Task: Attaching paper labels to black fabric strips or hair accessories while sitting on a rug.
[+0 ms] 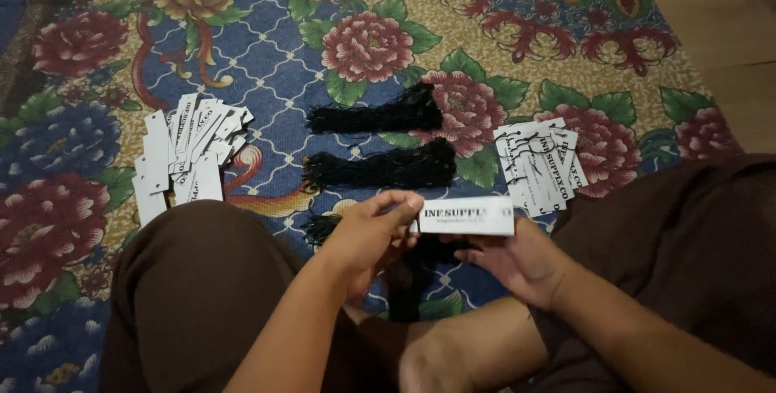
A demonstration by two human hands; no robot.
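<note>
I hold a white rectangular paper tag (467, 216) level between both hands. My left hand (368, 235) pinches its left end with fingertips and thumb. My right hand (517, 262) supports the tag from beneath on the right, palm up. A bunch of black strings (414, 273) hangs below the tag between my hands. I cannot tell which hand grips the strings. Both hands hover over my crossed legs in brown trousers.
A floral carpet (267, 45) covers the floor. A pile of white tags (187, 150) lies at left, a strung pile of tags (540, 162) at right. Two black string bundles (380, 116) (384, 168) lie in the middle. Bare wooden floor (711, 13) is at top right.
</note>
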